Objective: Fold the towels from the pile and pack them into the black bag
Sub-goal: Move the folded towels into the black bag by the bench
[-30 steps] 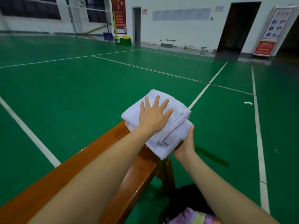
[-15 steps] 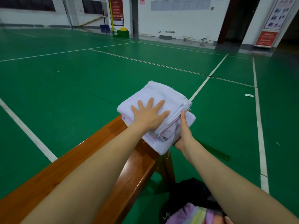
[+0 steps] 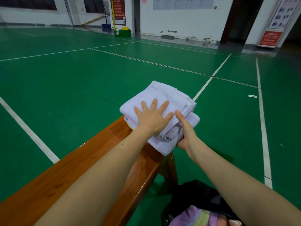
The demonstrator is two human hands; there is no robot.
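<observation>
A stack of folded pale lilac towels (image 3: 164, 97) lies on the far end of a wooden bench (image 3: 84, 167). My left hand (image 3: 153, 119) rests flat on top of the stack with its fingers spread. My right hand (image 3: 184, 130) grips the stack's near right side, thumb on top and fingers hidden beneath the lower layers. The black bag (image 3: 195, 193) stands on the floor below the bench end at the bottom of the view. A purple towel with coloured stripes (image 3: 198, 216) shows in the bag's mouth.
Green court floor (image 3: 81, 88) with white lines surrounds the bench. A bench leg (image 3: 169, 170) stands just left of the bag. A small white scrap (image 3: 252, 96) lies on the floor at the right. Walls, a dark doorway and posters are far behind.
My right hand has moved from the stack's lower right edge up around its side, with the thumb now on top. My left hand has slid a little toward me.
</observation>
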